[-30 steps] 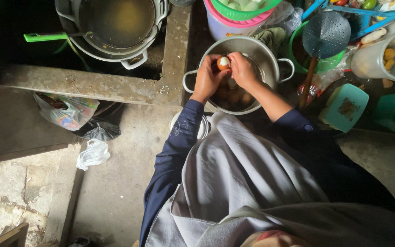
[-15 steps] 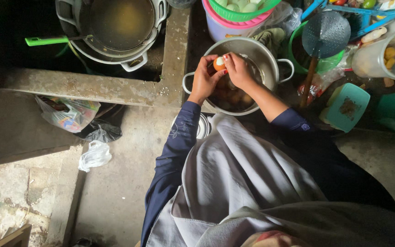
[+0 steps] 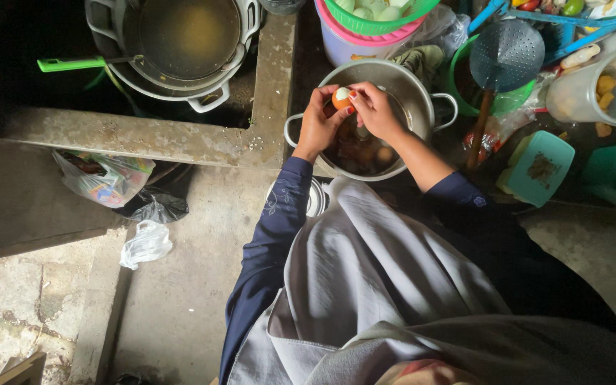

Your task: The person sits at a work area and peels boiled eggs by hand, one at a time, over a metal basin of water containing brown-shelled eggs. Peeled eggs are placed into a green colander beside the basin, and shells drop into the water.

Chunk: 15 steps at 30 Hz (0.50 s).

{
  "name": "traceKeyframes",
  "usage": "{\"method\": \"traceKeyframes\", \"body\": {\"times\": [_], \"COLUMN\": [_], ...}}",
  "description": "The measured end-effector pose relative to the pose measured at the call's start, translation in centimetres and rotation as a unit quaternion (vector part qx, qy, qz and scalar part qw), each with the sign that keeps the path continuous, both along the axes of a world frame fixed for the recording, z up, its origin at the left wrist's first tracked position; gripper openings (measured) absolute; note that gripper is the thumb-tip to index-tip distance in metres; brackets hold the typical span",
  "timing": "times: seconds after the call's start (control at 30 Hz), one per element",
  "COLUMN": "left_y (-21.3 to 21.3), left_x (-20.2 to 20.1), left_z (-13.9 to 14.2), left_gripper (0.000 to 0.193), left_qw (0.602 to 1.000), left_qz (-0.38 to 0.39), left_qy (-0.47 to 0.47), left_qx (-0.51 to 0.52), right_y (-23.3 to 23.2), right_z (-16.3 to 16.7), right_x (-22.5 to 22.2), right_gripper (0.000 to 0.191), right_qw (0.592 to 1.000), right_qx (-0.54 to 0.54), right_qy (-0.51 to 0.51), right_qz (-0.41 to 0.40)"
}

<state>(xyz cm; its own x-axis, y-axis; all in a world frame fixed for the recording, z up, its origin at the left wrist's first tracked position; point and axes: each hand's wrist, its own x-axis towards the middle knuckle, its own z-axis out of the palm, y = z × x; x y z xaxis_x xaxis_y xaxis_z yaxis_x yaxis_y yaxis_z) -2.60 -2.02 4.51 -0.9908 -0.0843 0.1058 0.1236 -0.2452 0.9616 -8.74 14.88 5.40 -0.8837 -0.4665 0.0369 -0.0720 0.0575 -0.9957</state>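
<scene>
Directly below, a metal pot [image 3: 422, 89] is sitting on the dark floor with more eggs lying inside it, and a green bowl with a slotted ladle [image 3: 505, 53] is standing just beside it. Over the pot, the left hand [image 3: 319, 127] and right hand [image 3: 373, 110] are meeting, both pinching one partly peeled egg [image 3: 341, 97].

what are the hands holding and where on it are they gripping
Both hands hold one partly peeled egg over the metal pot: left hand fingers cup its left side, right hand fingers pinch its right side.
</scene>
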Motion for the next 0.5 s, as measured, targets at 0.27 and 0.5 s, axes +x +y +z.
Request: {"method": "traceKeyframes", "body": {"times": [0.27, 0.5], "left_y": [0.2, 0.3], "left_x": [-0.1, -0.4], "left_z": [0.0, -0.1], "left_gripper": [0.054, 0.052], "left_qw": [1.000, 1.000], "left_qz": [-0.015, -0.012], "left_qy": [-0.001, 0.002], "left_qx": [-0.023, -0.003], "right_y": [1.1, 2.2], "right_z": [1.6, -0.3], "right_x": [0.1, -1.5], "right_gripper": [0.021, 0.023], "right_qw": [0.973, 0.904], "right_qx": [0.150, 0.286], "right_qy": [0.177, 0.315], "right_qz": [0.000, -0.045]}}
